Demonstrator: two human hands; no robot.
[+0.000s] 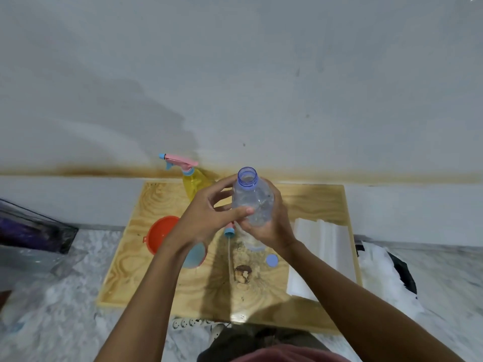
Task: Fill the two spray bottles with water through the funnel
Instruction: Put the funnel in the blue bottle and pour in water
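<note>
Evidently the filling has not visibly begun. The orange funnel (159, 233) lies on the wooden board (313, 199) just left of the left forearm and sits in no bottle's neck. 1 yellow spray bottle (194, 182) stands upright just beyond the left hand (206, 218), its pink trigger head on; whether it holds water cannot be told. A loose spray head (229, 231) with its dip tube lies flat on the board directly under the 2 hands, so a 2nd bottle seems to be opened. A pale shape (252, 244) just below the right hand (271, 228) may be that bottle, but the hands hide most of it. A blue cap (271, 260) rests on the board, near the right wrist.

Both hands meet above the board's middle around a clear bottle (252, 199), held off the surface with its uncapped mouth up and tipped slightly away from the person. The right hand wraps its lower body from the right and beneath. The left hand clasps it from the other side, thumb pressed on the near face, fingers curved round the far side. Seating the funnel and both pours appear to remain.
</note>
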